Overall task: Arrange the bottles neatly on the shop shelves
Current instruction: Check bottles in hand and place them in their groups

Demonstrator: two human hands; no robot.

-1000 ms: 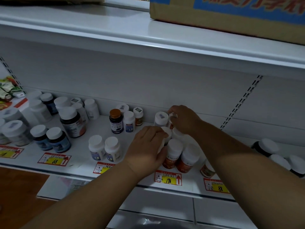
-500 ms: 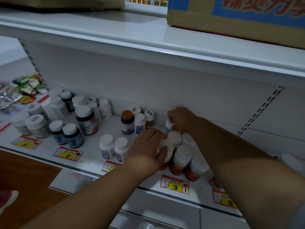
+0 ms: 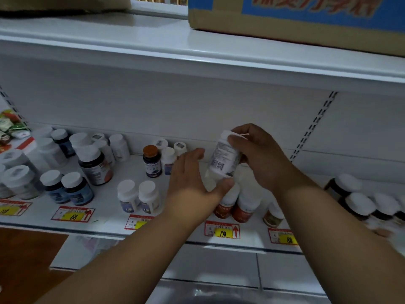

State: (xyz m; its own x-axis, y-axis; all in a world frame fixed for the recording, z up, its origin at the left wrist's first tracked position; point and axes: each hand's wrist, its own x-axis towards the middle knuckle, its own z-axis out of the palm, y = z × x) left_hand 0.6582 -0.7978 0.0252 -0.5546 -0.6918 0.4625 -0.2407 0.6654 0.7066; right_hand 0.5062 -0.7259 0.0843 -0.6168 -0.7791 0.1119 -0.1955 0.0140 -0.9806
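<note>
My right hand [image 3: 258, 156] grips a white bottle [image 3: 223, 160] by its cap end, lifted and tilted above the white shelf [image 3: 109, 207], its barcode label facing me. My left hand [image 3: 192, 183] is spread beside and under that bottle, thumb touching its lower end, fingers straight. Below the hands stand orange-labelled white-capped bottles [image 3: 245, 207]. Further left stand two small white bottles [image 3: 138, 196], a dark bottle with an orange cap [image 3: 151, 161], a large dark bottle [image 3: 94, 163] and two blue-labelled bottles [image 3: 65, 187].
Dark white-capped bottles [image 3: 359, 205] crowd the shelf's right end. Price tags marked 68 [image 3: 73, 215], 198 [image 3: 222, 230] and 88 [image 3: 283, 236] line the front edge. A cardboard box [image 3: 285, 20] sits on the upper shelf. Snack packets [image 3: 11, 126] lie at far left.
My right hand has lifted a white bottle up off the shelf cluster and tilted it. My left hand has let go of the bottles below and opened beside the lifted one.
</note>
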